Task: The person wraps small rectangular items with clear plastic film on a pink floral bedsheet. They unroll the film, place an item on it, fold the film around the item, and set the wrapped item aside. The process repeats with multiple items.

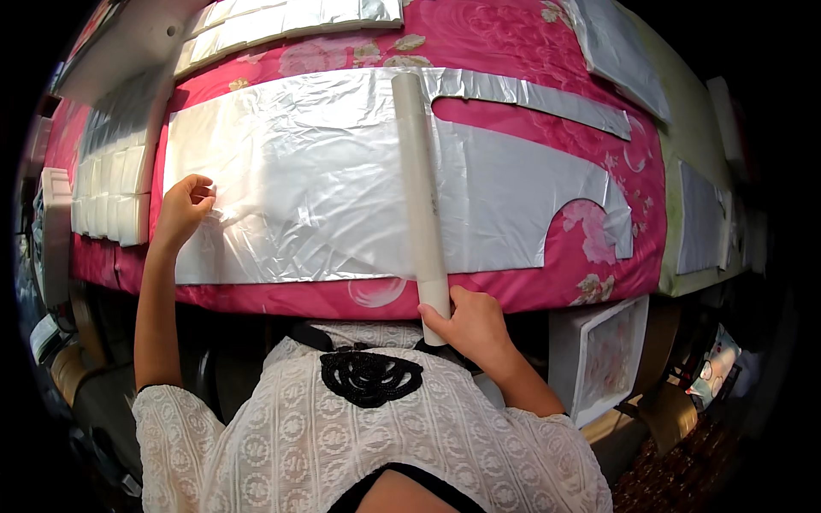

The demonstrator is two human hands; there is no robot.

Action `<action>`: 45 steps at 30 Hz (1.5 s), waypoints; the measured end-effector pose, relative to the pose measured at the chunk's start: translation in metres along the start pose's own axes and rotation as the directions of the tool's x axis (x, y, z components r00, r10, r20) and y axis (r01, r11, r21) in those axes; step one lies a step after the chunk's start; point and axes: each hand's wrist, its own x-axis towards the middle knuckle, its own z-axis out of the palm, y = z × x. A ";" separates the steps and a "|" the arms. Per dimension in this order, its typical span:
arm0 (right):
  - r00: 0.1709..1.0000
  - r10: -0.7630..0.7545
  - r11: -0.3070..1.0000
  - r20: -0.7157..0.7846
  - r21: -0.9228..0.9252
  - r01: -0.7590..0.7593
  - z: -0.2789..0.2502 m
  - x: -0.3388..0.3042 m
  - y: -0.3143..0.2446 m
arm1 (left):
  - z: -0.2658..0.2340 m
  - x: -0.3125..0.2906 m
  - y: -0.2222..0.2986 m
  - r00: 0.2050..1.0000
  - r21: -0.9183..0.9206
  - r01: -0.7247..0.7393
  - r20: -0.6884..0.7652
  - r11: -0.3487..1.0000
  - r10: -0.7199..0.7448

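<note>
A large silver plastic sheet (pixel 316 197) lies flat and wrinkled across the pink flowered cloth, with two strap-like strips and rounded cut-outs at its right end. Across it rests a long whitish tube (pixel 416 162), running from the far edge toward me. My right hand (pixel 475 325) is closed around the tube's near end, just past the sheet's near edge. At the sheet's left edge is my left hand (pixel 186 209), its fingers curled together over the silver surface; whatever they pinch is too small or hidden to make out.
Stacked folded silver-white packs (pixel 111 197) stand at the left, and more packs (pixel 291 26) line the far side. Other silver sheets (pixel 611 56) lie at the far right. A white plastic crate (pixel 607 359) sits below the table's near right edge.
</note>
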 end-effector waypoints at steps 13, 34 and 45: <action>0.996 0.007 0.993 0.094 0.114 -0.017 -0.006 0.005 0.002 | 0.199 -0.030 0.154 0.709 0.223 -0.696 0.062 0.683 0.702; 0.954 0.189 -0.516 -0.234 0.802 0.299 -0.117 0.282 0.051 | 0.201 -0.030 0.157 0.741 0.319 -0.662 0.142 0.678 0.657; 0.738 0.275 -0.247 -0.616 0.697 0.673 -0.322 0.213 0.159 | 0.206 -0.029 0.154 0.706 0.274 -0.695 0.091 0.665 0.702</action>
